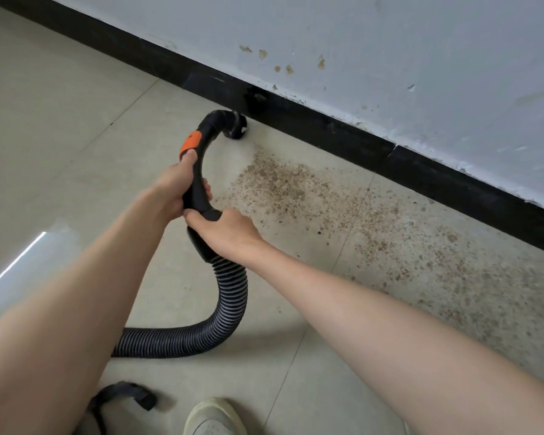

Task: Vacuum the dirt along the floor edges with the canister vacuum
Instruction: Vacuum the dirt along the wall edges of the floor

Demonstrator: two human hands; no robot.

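A curved black vacuum handle [201,152] with an orange slider [190,142] ends in a round brush nozzle [235,127] that sits on the floor against the black baseboard [343,133]. My left hand [173,186] grips the handle just below the orange part. My right hand [225,229] grips the cuff where the ribbed hose [230,306] joins. Brown dirt [296,186] lies scattered on the tiles to the right of the nozzle, along the baseboard.
The hose loops down and left behind my left forearm. A dark strap [129,395] lies on the floor at the bottom left, beside my pale shoe [214,417]. Above the baseboard rises a stained white wall [390,58]. Beige tiles [60,136] stretch to the left.
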